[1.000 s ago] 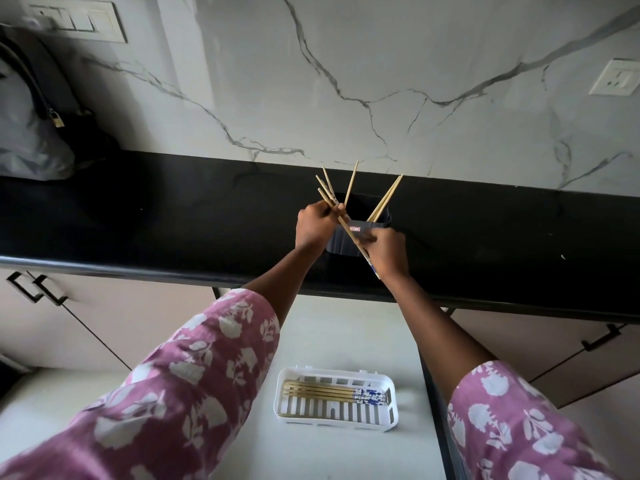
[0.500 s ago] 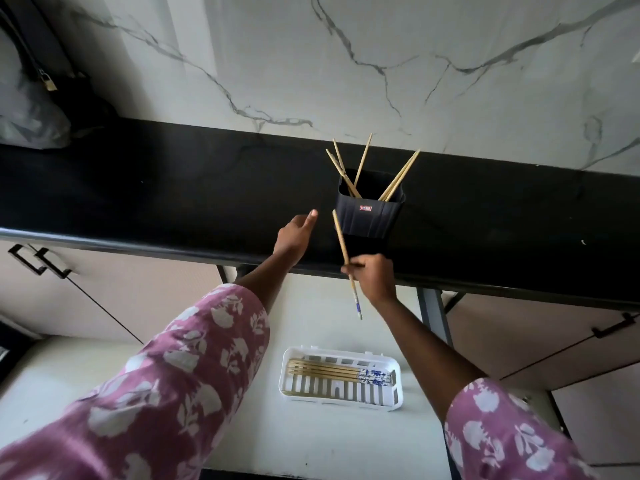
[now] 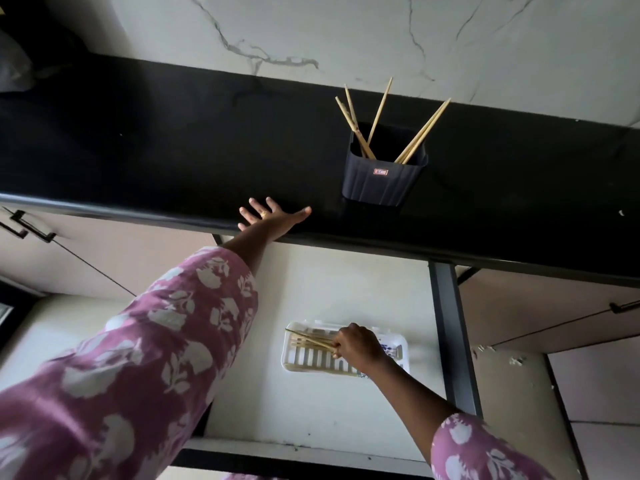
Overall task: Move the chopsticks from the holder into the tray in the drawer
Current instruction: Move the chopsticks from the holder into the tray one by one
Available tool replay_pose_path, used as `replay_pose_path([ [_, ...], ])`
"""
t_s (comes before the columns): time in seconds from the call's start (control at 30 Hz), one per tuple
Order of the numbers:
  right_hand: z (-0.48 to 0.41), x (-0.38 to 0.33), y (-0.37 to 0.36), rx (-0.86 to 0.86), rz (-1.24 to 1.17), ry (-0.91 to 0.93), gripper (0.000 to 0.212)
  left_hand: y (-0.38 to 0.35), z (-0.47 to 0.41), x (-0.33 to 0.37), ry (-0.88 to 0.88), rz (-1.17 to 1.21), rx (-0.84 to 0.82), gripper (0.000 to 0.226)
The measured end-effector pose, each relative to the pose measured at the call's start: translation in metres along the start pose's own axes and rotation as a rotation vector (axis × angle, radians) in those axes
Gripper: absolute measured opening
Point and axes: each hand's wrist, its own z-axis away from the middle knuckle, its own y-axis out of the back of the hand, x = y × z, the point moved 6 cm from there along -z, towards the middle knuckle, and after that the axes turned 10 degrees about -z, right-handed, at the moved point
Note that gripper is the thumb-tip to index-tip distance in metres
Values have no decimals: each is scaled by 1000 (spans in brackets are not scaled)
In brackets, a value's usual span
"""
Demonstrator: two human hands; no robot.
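A black countertop [image 3: 138, 150] runs below a veined marble wall [image 3: 311, 26]; perhaps a bag [image 3: 14, 64] sits far left.

The left arm reaches forward, forearm bare beyond a pink flowered sleeve [image 3: 156, 341]. The left grip [image 3: 273, 218] lies palm down at the front edge of the table [image 3: 173, 150], fingers straight and spread, thumb out to the right. The right arm stretches forward and lower. The right grip [image 3: 360, 348] is curled, knuckles up, pinching a chopstick [image 3: 308, 338] that juts leftward.

One head-worn wide-angle view looks steeply down from near, over the counter [image 3: 173, 150] edge into the open drawer [image 3: 329, 420].
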Motion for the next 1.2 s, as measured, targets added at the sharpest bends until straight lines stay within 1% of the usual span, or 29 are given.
replay_pose_path([
  [0.1,0,4,-15,-66,96,32,13,-1,-2,6,22,-15,-11,114],
  [0.23,-6,11,-25,-89,154,36,17,-8,-10,6,14,-82,-13,121],
  [0.33,-10,11,-30,-89,266,54,17,-9,-13,7,18,-102,-28,123],
  [0.4,-11,10,-34,-116,322,48,22,-9,-14,6,17,-109,-36,123],
  [0.5,-9,3,-35,-129,352,82,27,-10,-14,7,32,-114,-39,123],
  [0.6,-7,-3,-33,-122,346,112,19,-9,-13,8,37,-118,-50,123],
  [0.73,-8,-4,-28,-72,358,143,16,-9,-14,6,55,-113,-66,124],
  [0.77,-8,-5,-22,-14,350,169,15,-9,-14,6,58,-112,-67,124],
  [0.8,-6,-9,-12,66,372,239,13,-9,-13,7,58,-111,-67,124],
  [0.87,1,-17,12,196,367,345,20,-8,-12,7,59,-108,-69,124],
  [0.97,5,-27,57,451,321,481,26,-8,-10,8,73,-96,-70,123],
  [1.07,6,-38,113,719,242,569,22,-8,-9,9,80,-87,-68,121],
  [1.2,7,-55,193,1084,205,627,15,-8,-7,9,76,-85,-68,120],
])
